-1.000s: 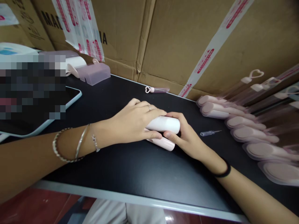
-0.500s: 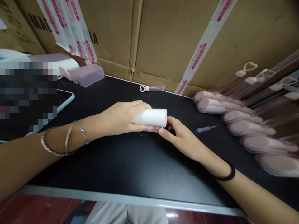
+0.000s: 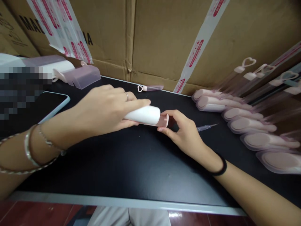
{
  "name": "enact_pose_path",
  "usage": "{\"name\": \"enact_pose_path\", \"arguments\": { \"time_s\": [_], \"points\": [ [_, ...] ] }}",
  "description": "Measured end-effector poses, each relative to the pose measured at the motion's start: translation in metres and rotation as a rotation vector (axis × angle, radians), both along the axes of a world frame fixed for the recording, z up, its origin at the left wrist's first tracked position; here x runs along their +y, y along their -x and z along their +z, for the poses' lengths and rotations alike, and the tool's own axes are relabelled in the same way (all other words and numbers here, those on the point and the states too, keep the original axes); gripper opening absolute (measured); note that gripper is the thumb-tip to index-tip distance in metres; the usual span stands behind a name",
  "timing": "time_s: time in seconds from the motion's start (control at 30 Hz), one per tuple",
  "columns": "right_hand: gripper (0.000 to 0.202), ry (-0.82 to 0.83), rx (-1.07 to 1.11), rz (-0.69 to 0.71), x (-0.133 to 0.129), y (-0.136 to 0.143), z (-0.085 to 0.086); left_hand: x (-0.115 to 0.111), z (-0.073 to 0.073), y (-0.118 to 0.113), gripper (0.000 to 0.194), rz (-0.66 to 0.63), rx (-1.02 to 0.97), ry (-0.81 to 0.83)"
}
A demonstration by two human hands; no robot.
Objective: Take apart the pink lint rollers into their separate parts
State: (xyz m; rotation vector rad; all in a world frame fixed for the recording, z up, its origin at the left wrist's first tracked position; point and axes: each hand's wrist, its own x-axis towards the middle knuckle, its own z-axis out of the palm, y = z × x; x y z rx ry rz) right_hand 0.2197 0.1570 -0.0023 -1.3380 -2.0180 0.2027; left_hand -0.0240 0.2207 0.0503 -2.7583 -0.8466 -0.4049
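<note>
A white roll [image 3: 147, 115] lies in or just above a pink holder [image 3: 162, 121] over the black table. My left hand [image 3: 110, 108] is wrapped round the left part of the roll, its fingers over the top and the thumb along the lower side. The roll's right end stands a little apart from the holder's upright end piece. That end piece is pinched between the thumb and fingers of my right hand [image 3: 180, 125]. The far end of the roll is hidden under my left hand.
Behind stand cardboard boxes [image 3: 162, 40]. A small screwdriver [image 3: 204, 127] lies right of my right hand, a heart-handled tube [image 3: 150, 88] at the back. Pink rollers [image 3: 256, 139] line the right side; purple covers [image 3: 82, 76] and a blue-edged device [image 3: 56, 106] are at left.
The roll has shifted left and tilted, baring the right end of the pink holder. My left hand has moved left and up over it. The view has shifted slightly.
</note>
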Motion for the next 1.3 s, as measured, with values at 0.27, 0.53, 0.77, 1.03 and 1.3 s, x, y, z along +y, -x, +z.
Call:
{"name": "enact_pose_path", "arguments": {
  "time_s": [0.27, 0.53, 0.77, 1.03, 1.3],
  "points": [
    [0.035, -0.084, 0.022, 0.035, -0.003, 0.002, 0.0, 0.0, -0.013, -0.007, 0.05, -0.083, -0.104, 0.046],
    [0.035, -0.177, -0.001, 0.08, -0.007, 0.004, 0.0, 0.001, -0.009, -0.001, 0.046, -0.199, -0.054, -0.179],
    [0.036, -0.193, -0.001, 0.084, -0.01, 0.006, 0.001, -0.001, -0.008, 0.0, 0.044, -0.266, -0.123, -0.034],
    [0.044, -0.067, 0.13, 0.071, -0.011, 0.005, -0.002, 0.003, -0.024, -0.004, 0.046, -0.306, -0.176, -0.081],
    [0.04, 0.018, 0.149, 0.127, -0.01, 0.006, 0.0, 0.004, -0.024, -0.003, 0.047, -0.268, -0.143, -0.09]
  ]
}}
